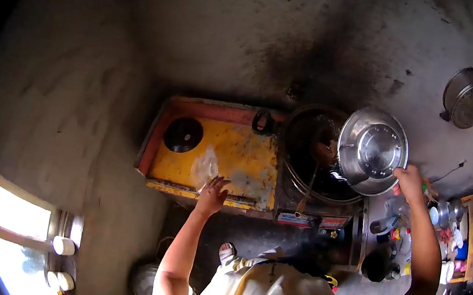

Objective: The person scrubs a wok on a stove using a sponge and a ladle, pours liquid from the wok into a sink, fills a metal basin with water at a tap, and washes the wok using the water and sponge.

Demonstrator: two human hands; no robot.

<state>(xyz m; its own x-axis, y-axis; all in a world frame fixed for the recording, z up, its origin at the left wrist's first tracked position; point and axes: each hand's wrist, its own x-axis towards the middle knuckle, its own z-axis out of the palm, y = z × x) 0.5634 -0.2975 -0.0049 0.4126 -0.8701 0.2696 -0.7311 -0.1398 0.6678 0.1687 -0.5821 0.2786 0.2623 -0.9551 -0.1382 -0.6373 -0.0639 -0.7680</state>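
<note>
Gripping a shiny round metal bowl (360,164) by its rim near a big black round pan (303,138), right hand (409,182) closed, left hand (213,197) loosely open at whitish thin plastic (205,166) on the worn yellow top (247,155)

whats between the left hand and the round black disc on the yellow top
A whitish, see-through patch, maybe thin plastic, lies on the yellow top between the left hand and the black disc, as the head view shows.
</note>
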